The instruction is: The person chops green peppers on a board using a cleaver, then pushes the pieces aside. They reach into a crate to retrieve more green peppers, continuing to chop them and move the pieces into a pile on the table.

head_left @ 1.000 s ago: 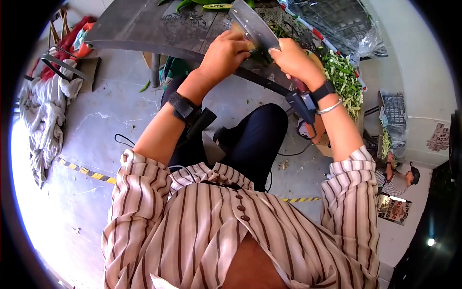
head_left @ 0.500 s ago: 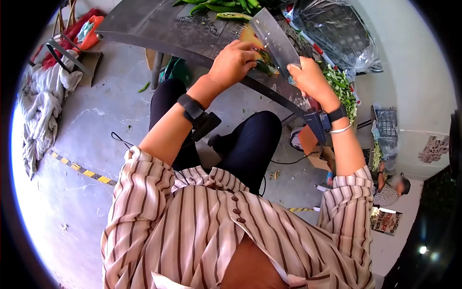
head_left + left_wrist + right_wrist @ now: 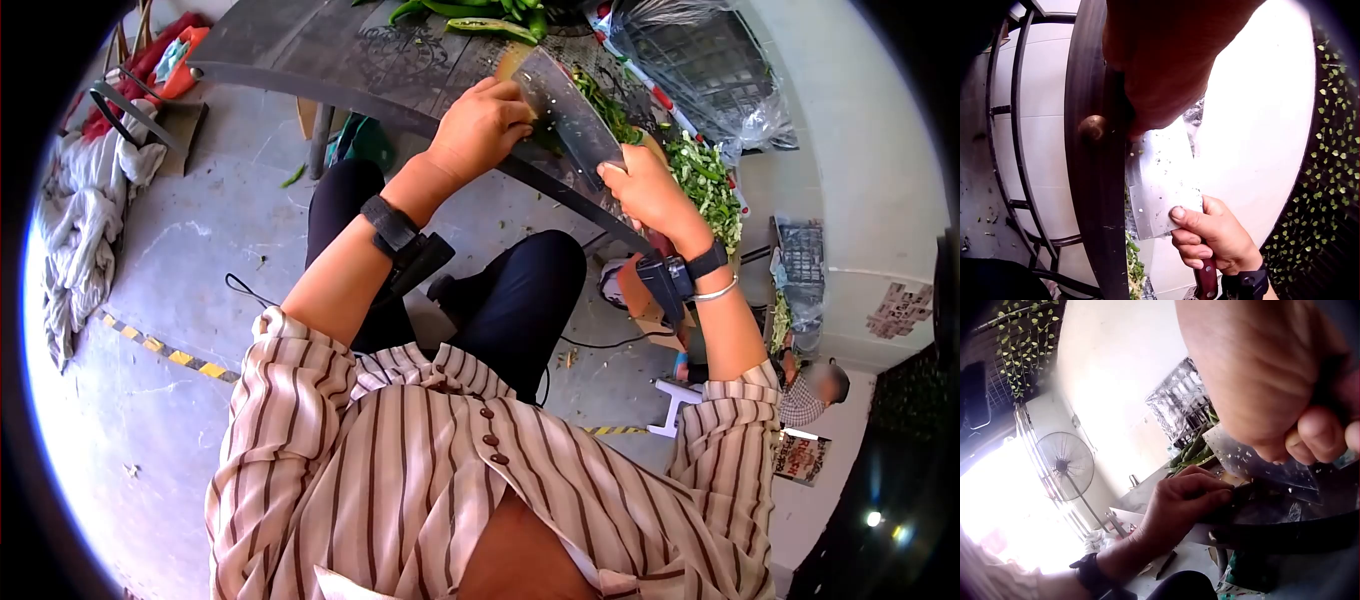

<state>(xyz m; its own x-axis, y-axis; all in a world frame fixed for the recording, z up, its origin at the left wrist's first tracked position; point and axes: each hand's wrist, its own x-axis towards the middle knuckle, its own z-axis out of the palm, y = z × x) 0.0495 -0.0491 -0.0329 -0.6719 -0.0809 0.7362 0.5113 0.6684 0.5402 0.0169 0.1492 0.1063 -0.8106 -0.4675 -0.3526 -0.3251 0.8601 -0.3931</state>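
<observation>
My right hand grips a cleaver by its dark red handle, the thumb pressed on the blade. Bits of pepper stick to the broad blade, which slants over a wooden cutting board. My left hand is close beside the blade at the table's near edge, with fingers curled and thumb against them. It pinches a green pepper, mostly hidden by fingers and blade. Chopped green peppers lie heaped right of the cleaver. Beyond the board rest whole green peppers and a split pepper.
The dark table curves across the front. A plastic-wrapped crate stands at its far right, with a red-and-white strip alongside. Below the right arm is a cardboard box. Another person is far right; a fan stands behind.
The camera view has shifted, so table and hands sit differently in frame. The cleaver's tip has come down closer to the left fingers since half a second ago. Both grips stay the same.
</observation>
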